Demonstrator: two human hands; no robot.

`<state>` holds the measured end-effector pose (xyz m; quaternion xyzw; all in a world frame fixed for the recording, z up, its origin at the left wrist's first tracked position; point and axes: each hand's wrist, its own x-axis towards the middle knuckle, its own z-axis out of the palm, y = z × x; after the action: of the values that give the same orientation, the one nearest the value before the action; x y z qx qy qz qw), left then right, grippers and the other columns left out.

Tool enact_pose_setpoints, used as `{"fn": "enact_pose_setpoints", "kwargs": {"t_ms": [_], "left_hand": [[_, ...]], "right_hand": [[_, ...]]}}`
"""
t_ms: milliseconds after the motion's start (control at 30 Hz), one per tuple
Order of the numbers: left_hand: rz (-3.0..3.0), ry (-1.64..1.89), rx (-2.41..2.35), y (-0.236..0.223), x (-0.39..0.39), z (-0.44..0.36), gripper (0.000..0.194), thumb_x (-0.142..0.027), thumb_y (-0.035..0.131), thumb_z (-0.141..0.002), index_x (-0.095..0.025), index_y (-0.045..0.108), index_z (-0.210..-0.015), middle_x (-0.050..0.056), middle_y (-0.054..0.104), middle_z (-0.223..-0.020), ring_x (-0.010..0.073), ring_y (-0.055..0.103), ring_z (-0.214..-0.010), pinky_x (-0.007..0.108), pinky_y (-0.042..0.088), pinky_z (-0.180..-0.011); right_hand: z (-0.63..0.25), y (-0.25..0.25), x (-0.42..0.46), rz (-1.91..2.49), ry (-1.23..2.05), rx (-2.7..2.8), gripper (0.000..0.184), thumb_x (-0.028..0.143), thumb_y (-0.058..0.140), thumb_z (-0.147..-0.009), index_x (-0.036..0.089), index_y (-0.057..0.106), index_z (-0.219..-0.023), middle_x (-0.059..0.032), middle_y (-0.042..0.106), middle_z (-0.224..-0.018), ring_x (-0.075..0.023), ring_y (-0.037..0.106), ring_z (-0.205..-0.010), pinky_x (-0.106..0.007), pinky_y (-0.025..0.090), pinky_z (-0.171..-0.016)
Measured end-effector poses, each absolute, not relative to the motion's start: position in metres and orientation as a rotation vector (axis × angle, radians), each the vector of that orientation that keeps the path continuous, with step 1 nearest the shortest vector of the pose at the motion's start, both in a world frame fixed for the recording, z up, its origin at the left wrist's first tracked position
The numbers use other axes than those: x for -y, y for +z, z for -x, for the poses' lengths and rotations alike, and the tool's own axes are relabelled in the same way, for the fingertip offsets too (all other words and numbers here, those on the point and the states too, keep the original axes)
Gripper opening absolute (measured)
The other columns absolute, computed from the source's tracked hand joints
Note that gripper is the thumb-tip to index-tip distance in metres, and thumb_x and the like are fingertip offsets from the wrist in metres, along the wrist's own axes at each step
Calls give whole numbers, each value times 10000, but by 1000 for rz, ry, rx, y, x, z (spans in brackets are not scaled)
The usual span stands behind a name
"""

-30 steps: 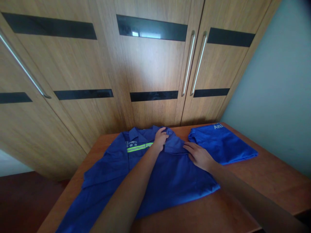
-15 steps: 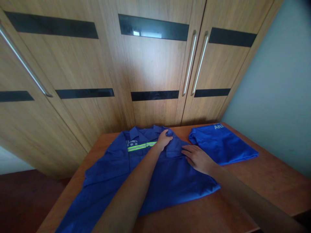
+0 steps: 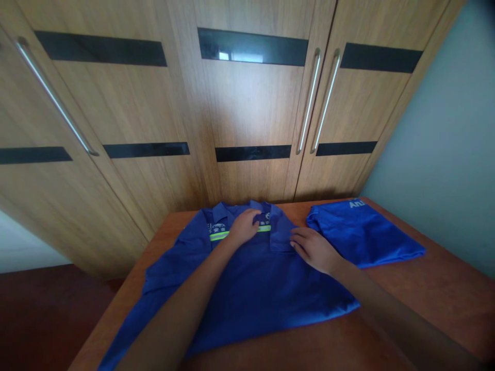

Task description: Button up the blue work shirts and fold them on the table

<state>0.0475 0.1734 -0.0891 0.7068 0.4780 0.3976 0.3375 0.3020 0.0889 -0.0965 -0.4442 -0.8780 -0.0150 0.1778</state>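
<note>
A blue work shirt (image 3: 251,288) with a yellow-green reflective stripe lies spread on the brown wooden table (image 3: 425,299). My left hand (image 3: 244,225) rests on the shirt's chest just below the collar, over the stripe, fingers curled against the cloth. My right hand (image 3: 312,248) lies flat on the shirt's right shoulder part, fingers stretched toward the collar. Right of my right hand lies a folded blue garment (image 3: 363,234) with white lettering at its far edge.
Wooden wardrobe doors (image 3: 247,103) with black bands and long metal handles stand right behind the table. A pale wall (image 3: 444,154) runs along the right side. Dark red floor (image 3: 46,309) shows at the left, below the table edge.
My left hand has let the collar flap down and shifted left onto the stripe. The shirt front now lies flatter. My right hand has stayed almost where it was.
</note>
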Motion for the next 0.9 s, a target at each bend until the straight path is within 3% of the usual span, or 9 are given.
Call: {"fn": "enact_pose_setpoints", "kwargs": {"t_ms": [100,200,367,500,633,700,800,900], "left_hand": [[-1959,959,-1281,-70,-147,8,344,-123,697,-649,-239,709,-972,71,648,-1185,286,495,-1218,382,283,-1117],[-2291,711,-1492,-65,-118,59,385,-259,602,-785,-231,638,-1167,85,577,-1305,280,445,-1273,414,261,-1121],[-2547,268,-1831,-92,-83,108,540,-517,412,-899,-251,473,-1365,96,382,-1485,322,277,-1384,543,161,-1121],[-2576,169,-1849,-112,-76,111,567,-547,313,-928,-272,396,-1416,91,312,-1522,315,241,-1402,559,117,-1120],[-2573,189,-1783,-108,-84,106,570,-561,353,-908,-266,440,-1387,99,353,-1501,319,282,-1382,553,169,-1110],[-2545,298,-1791,-100,-94,111,533,-534,419,-886,-252,507,-1330,105,405,-1468,312,337,-1351,526,223,-1099],[-2355,636,-1859,-87,-119,129,454,-437,508,-839,-219,578,-1230,109,469,-1409,303,387,-1310,485,259,-1092],[-1894,858,-1797,-77,-147,150,464,-433,647,-695,-180,645,-1084,122,575,-1290,324,429,-1272,440,315,-1066]], "right_hand": [[-283,-97,-112,1244,-56,2439,384,265,352,-959,150,569,-1255,-130,540,-1325,-232,493,-1229,-396,384,-1055],[-266,-113,-132,1285,-52,2455,450,322,370,-958,119,493,-1340,-152,456,-1413,-258,381,-1330,-435,322,-1095],[-262,-142,-144,1384,-35,2503,517,452,336,-964,177,441,-1388,-125,399,-1465,-287,277,-1385,-529,255,-1097],[-273,-151,-140,1406,-37,2510,537,489,313,-962,203,420,-1404,-115,380,-1479,-276,253,-1397,-521,241,-1103],[-283,-150,-142,1387,57,2471,520,490,377,-941,218,457,-1376,-108,408,-1462,-287,291,-1381,-523,259,-1097],[-287,-145,-150,1314,204,2414,478,454,468,-905,209,524,-1311,-115,488,-1397,-277,385,-1329,-497,312,-1079],[-293,-132,-173,1270,531,2155,323,299,569,-838,183,630,-1133,-105,628,-1214,-234,554,-1166,-417,389,-1041],[-298,-119,-199,1378,762,1827,240,165,607,-765,174,658,-999,-86,677,-1087,-219,612,-1059,-392,418,-1014]]}}
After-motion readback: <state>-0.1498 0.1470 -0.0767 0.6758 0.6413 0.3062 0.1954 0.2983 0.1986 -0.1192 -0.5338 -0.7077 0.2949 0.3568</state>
